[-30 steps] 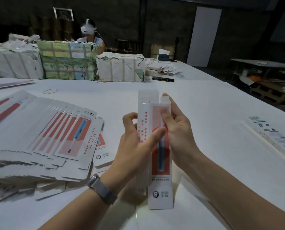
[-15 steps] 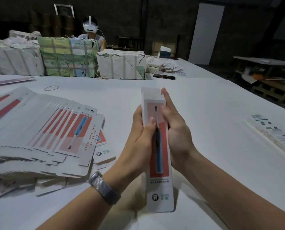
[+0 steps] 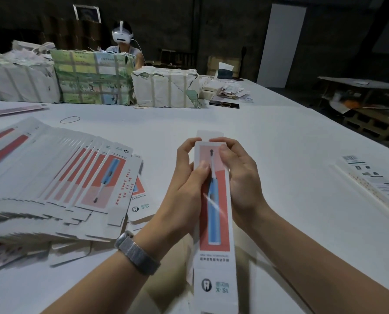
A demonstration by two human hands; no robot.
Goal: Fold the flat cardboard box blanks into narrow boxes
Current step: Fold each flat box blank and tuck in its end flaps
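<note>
Cardboard that was half open a second ago, with its side panel showing red text next to the front, is now squared into a narrow box [image 3: 214,214]; only the red-and-blue front panel faces the camera. I judge that the long body is formed and the end flaps come next, because a white tuck flap [image 3: 210,134] at the far end stands straight and is not folded in. The box is held above the tabletop [image 3: 279,137], with its near end toward the person. Both hands have moved up to the far end. The left hand [image 3: 189,177] grips the left edge, thumb pressing on the front. The right hand [image 3: 241,177] grips the right edge, fingers curled over the top corner. The stack of flat blanks [image 3: 60,184] waits at the left.
</note>
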